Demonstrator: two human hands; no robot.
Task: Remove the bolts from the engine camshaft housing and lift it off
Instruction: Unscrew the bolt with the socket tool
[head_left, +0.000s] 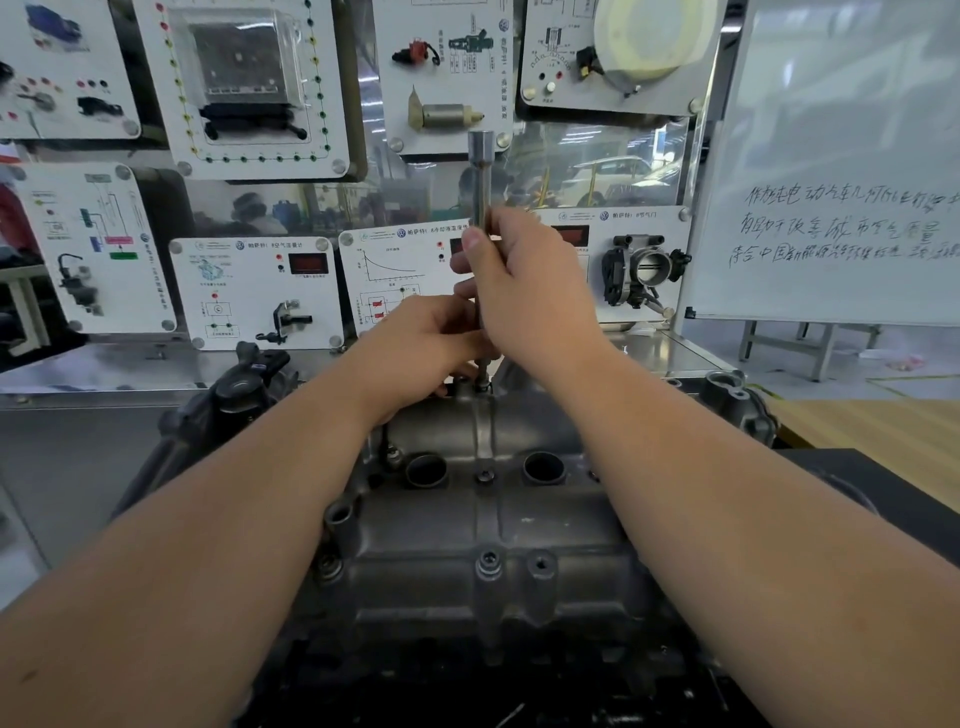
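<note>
The grey metal camshaft housing (441, 525) lies in front of me on the engine. A long steel socket extension (481, 176) stands upright on a bolt (483, 385) at the housing's far edge. My right hand (524, 286) grips the tool's shaft at mid-height, thumb against it. My left hand (421, 348) holds the lower part of the shaft just above the housing. Two more bolts sit along the centre line, a middle bolt (485, 475) and a near bolt (490, 561).
Two round open wells (427, 470) (544, 466) flank the middle bolt. Behind the engine stand training panels with mounted car parts (260, 291). A whiteboard (841, 208) with handwriting is at the right, and a wooden tabletop (872, 431) lies beside the engine.
</note>
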